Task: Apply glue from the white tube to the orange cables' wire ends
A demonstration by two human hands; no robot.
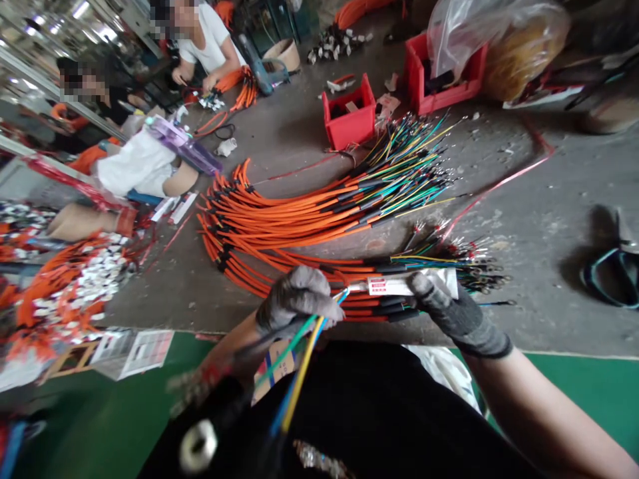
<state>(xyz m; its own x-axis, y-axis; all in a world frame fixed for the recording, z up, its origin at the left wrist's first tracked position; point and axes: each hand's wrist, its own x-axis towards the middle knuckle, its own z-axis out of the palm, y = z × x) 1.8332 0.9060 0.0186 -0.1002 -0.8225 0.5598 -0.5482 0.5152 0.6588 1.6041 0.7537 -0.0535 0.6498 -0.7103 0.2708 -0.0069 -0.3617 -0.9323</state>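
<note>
Wire harnesses (pixel 299 213) lie on the concrete floor (pixel 524 199), crates (pixel 349 113) behind them, a co-worker (pixel 204 40) beyond to the left.

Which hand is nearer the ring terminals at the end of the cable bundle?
Right hand, just beside the ring terminals; left hand is farther off, across the white label.

- My left hand (pixel 298 299), gray-gloved: grips green, yellow and blue wires (pixel 299 372).
- My right hand (pixel 452 316), gray-gloved: pinches white label strip (pixel 412 285).
- Orange cables (pixel 299 216): lie far, on concrete floor (pixel 524 199).
</note>
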